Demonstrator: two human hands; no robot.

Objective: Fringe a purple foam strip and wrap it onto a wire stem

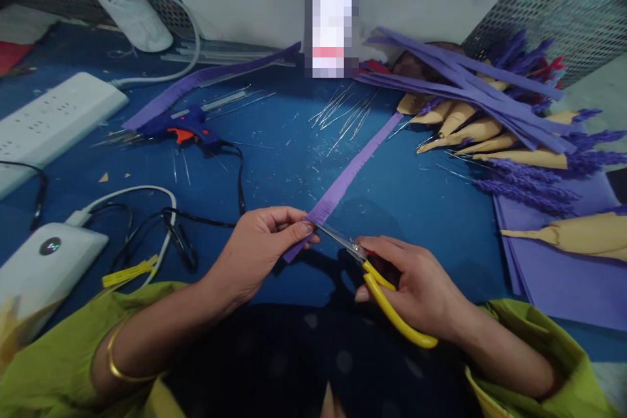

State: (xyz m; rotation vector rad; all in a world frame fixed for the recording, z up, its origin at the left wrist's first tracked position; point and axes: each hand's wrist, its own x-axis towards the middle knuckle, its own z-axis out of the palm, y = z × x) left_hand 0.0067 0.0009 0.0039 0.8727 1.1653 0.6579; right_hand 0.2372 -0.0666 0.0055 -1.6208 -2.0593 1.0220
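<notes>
Near the middle of the blue table, my left hand pinches a long purple paper strip close to its lower end. Fine cuts run along one edge of the strip, which stretches away to the upper right. My right hand holds yellow-handled scissors, their handles spread apart. The scissor blades point up and left and meet the strip's edge right beside my left fingertips. How far the blades are apart is hard to make out.
A blue glue gun and another purple strip lie at the left, near a power strip and power bank. Paper-wrapped purple flowers, more strips and purple sheets are at the right. A phone stands behind.
</notes>
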